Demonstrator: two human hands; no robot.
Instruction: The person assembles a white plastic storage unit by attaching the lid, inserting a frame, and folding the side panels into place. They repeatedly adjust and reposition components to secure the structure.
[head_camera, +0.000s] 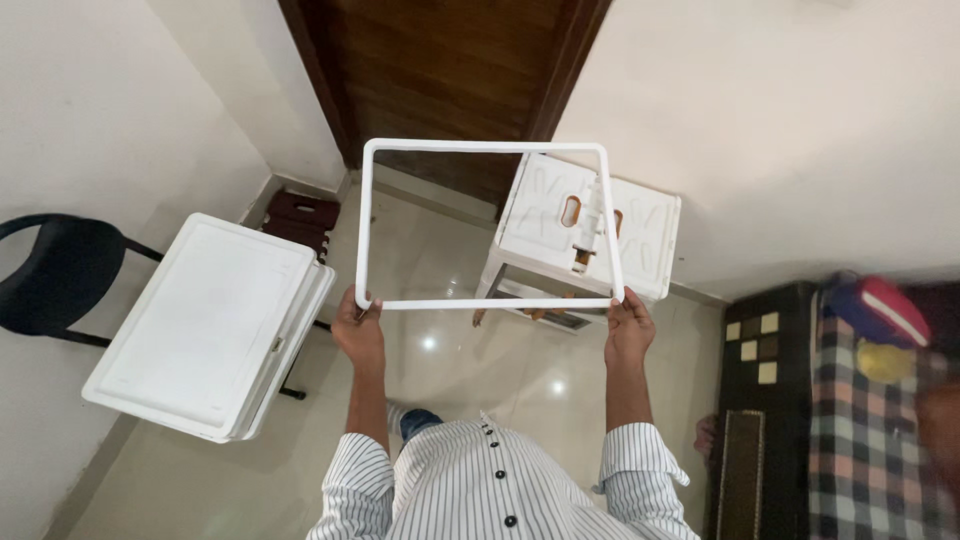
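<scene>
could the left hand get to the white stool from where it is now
Probably not right away. The left hand grips one near corner of the white frame, and the right hand grips the other. The white stool stands beyond the frame, nearer the right hand.

Your 2 arms reach forward side by side, elbows bent, striped sleeves rolled to the forearms. Your left hand is raised with its back toward you, fingers curled shut in a pinch at the top. Your right hand mirrors it at the same height, well apart from the left, fingers likewise closed. Both wrists are straight, forearms running almost parallel.
</scene>
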